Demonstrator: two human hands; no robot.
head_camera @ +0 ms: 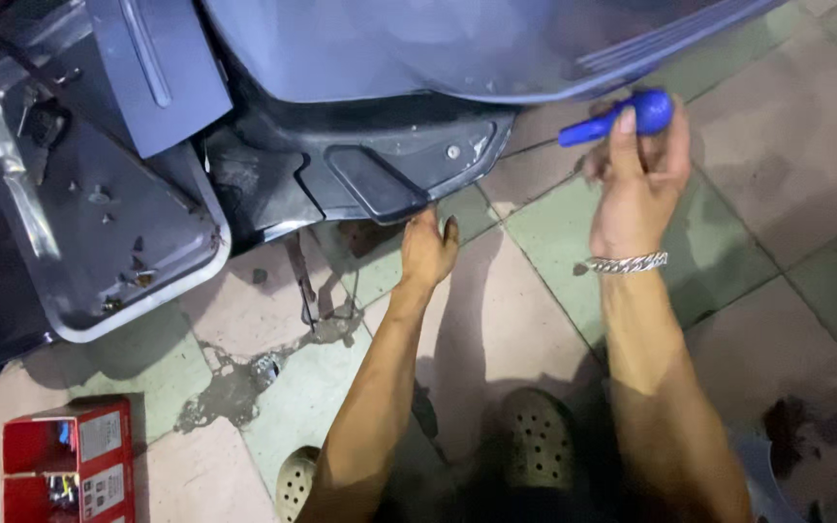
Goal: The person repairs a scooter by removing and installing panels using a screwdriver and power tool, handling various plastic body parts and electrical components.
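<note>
My right hand [637,172] is raised over the tiled floor and grips a blue-handled tool [622,118], its handle pointing left toward the scooter's body. A metal chain bracelet [629,262] sits on that wrist. My left hand [427,250] reaches forward under the lower edge of the scooter's dark underside panel [389,165], fingertips touching or just below the black plastic; it holds nothing I can see. A screw head [452,151] shows on the panel just above that hand.
The grey scooter body [418,44] fills the top. A grey metal-edged plate [99,223] with loose screws lies left. A red box of small parts [70,460] stands bottom left. A wet stain [244,373] marks the tiles. My perforated clogs [540,441] are at the bottom.
</note>
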